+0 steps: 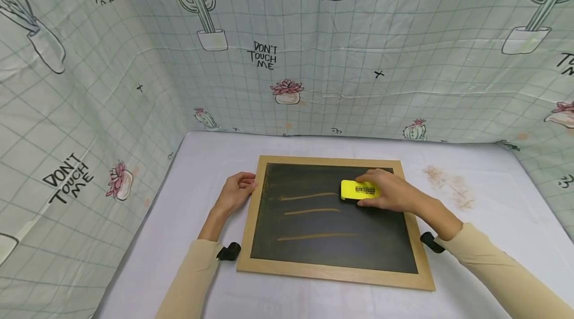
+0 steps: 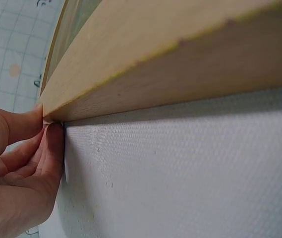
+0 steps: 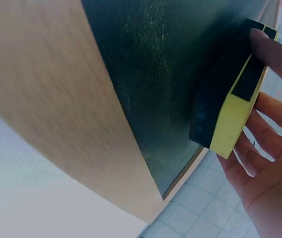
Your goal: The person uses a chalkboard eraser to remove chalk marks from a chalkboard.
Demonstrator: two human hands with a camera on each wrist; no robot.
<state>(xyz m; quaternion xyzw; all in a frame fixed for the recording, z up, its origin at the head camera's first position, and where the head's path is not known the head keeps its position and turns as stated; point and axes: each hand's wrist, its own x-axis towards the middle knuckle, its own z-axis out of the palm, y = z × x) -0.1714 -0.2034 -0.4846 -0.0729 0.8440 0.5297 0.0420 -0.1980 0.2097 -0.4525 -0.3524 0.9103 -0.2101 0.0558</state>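
Observation:
A chalkboard (image 1: 332,249) in a light wooden frame lies on the white table, with several yellowish chalk lines drawn across its dark face. My right hand (image 1: 391,190) grips a yellow and black eraser (image 1: 358,189) against the upper right part of the board. Seen from the right wrist, the thumb lies along one side of the eraser (image 3: 235,111) and the fingers along the other. My left hand (image 1: 235,193) holds the frame's left edge. In the left wrist view, thumb and curled fingers meet at the wooden frame (image 2: 145,74); the fingertips are partly hidden.
Faint brownish smudges (image 1: 448,187) mark the white tablecloth (image 1: 466,269) right of the board. A grid-patterned curtain (image 1: 341,60) with cactus drawings rises behind the table and along both sides. Dark wrist cameras (image 1: 229,251) sit at both cuffs.

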